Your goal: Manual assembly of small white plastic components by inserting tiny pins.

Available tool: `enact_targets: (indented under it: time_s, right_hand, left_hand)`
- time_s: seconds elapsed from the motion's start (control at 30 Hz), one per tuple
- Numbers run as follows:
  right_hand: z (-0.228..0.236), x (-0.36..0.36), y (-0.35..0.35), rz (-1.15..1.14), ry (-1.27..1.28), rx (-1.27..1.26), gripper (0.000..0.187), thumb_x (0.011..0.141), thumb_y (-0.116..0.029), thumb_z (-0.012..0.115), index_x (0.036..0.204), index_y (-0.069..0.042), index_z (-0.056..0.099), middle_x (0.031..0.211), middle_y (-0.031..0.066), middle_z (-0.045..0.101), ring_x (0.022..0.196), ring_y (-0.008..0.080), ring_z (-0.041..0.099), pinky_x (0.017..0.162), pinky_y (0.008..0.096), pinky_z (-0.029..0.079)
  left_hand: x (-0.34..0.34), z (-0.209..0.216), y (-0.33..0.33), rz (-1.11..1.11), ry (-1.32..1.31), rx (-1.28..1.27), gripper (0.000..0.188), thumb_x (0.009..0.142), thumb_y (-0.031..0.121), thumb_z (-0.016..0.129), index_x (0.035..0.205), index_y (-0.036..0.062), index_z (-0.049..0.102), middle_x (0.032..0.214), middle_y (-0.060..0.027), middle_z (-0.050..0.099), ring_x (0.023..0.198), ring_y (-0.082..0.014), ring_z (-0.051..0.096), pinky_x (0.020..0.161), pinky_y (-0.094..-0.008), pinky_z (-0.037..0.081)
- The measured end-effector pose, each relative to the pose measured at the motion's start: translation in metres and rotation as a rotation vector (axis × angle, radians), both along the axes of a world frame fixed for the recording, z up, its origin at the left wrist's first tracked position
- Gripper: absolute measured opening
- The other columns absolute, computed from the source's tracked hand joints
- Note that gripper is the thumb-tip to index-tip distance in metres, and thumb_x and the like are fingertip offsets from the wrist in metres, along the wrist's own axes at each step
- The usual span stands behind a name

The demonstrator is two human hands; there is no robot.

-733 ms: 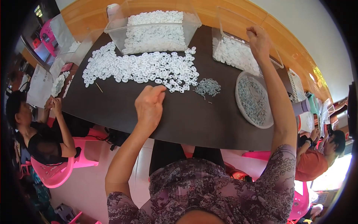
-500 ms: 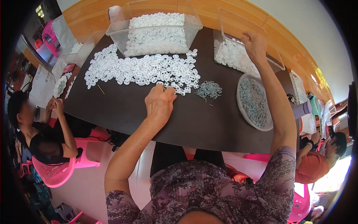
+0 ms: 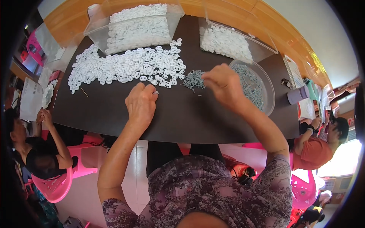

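My left hand (image 3: pixel 140 103) is closed just in front of a spread of small white oval plastic pieces with holes (image 3: pixel 125 66). A bit of one white plastic piece (image 3: pixel 156 92) shows at its fingertips. My right hand (image 3: pixel 225 84) is curled, fingertips together, beside a little heap of small grey screw-like pins (image 3: pixel 194 79). Whether anything is in its fingers is hidden. Behind its wrist stands a round clear tub (image 3: pixel 270 97) with many more grey pins.
A clear bin (image 3: pixel 95 35) full of white pieces stands at the back left. Another clear bin (image 3: pixel 262 47), partly filled, is at the back right. A thin stick (image 3: pixel 84 92) lies on the dark table (image 3: pixel 182 117). Other people sit at both sides.
My right hand has come down from the back-right bin to beside the pin heap. My left hand stays closed near the white pieces. The view has shifted somewhat.
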State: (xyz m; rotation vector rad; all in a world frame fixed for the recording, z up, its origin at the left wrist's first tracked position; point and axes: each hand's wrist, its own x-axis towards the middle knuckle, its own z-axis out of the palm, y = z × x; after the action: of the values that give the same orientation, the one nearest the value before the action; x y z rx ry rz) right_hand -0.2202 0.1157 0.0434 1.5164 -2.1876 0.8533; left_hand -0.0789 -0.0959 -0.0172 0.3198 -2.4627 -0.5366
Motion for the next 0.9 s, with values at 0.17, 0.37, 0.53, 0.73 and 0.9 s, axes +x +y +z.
enact_targets:
  time_s: [0.17, 0.37, 0.53, 0.73, 0.9]
  right_hand:
    - [-0.027, 0.023, 0.009, -0.018, -0.052, 0.155, 0.015, 0.068, -0.004, 0.069, 0.082, -0.005, 0.064, 0.072, 0.0082, 0.055, 0.072, 0.0276, 0.051, 0.063, 0.0370, 0.043]
    - [-0.046, 0.022, 0.006, -0.073, 0.107, 0.214, 0.013, 0.068, -0.002, 0.067, 0.076, -0.006, 0.059, 0.073, 0.0086, 0.052, 0.073, 0.0279, 0.049, 0.062, 0.0383, 0.041]
    - [-0.042, 0.026, 0.008, -0.051, 0.112, 0.174, 0.013, 0.070, 0.000, 0.066, 0.075, -0.004, 0.055, 0.074, 0.0093, 0.053, 0.072, 0.0292, 0.049, 0.062, 0.0392, 0.041]
    - [-0.019, 0.057, -0.002, -0.047, -0.307, 0.074, 0.010, 0.076, 0.000, 0.065, 0.082, -0.002, 0.057, 0.077, 0.0085, 0.055, 0.065, 0.0206, 0.054, 0.058, 0.0306, 0.044]
    - [-0.013, 0.081, -0.019, 0.005, -0.569, -0.106, 0.014, 0.075, 0.002, 0.063, 0.087, -0.005, 0.059, 0.074, 0.0063, 0.057, 0.069, 0.0234, 0.055, 0.059, 0.0325, 0.044]
  left_hand:
    - [-0.002, 0.002, -0.001, -0.030, -0.023, 0.053, 0.011, 0.069, 0.008, 0.070, 0.073, 0.0071, 0.060, 0.066, -0.0083, 0.048, 0.068, -0.0279, 0.053, 0.056, -0.0406, 0.041]
    - [0.011, 0.008, -0.003, -0.102, 0.002, 0.463, 0.010, 0.073, 0.009, 0.070, 0.079, 0.0050, 0.063, 0.064, -0.0063, 0.055, 0.061, -0.0182, 0.057, 0.053, -0.0336, 0.042]
    - [0.027, 0.016, 0.014, -0.262, 0.078, 1.403, 0.011, 0.084, 0.008, 0.065, 0.086, -0.0029, 0.065, 0.069, -0.0093, 0.064, 0.054, -0.0116, 0.058, 0.044, -0.0198, 0.045]
    - [0.038, 0.012, 0.034, -0.336, 0.134, 1.770, 0.012, 0.086, 0.007, 0.063, 0.089, -0.0044, 0.063, 0.073, -0.0130, 0.065, 0.055, -0.0146, 0.060, 0.046, -0.0234, 0.048]
    - [0.041, 0.014, 0.046, -0.337, 0.147, 1.812, 0.012, 0.086, 0.007, 0.063, 0.089, -0.0047, 0.063, 0.074, -0.0133, 0.065, 0.056, -0.0144, 0.061, 0.046, -0.0236, 0.048]
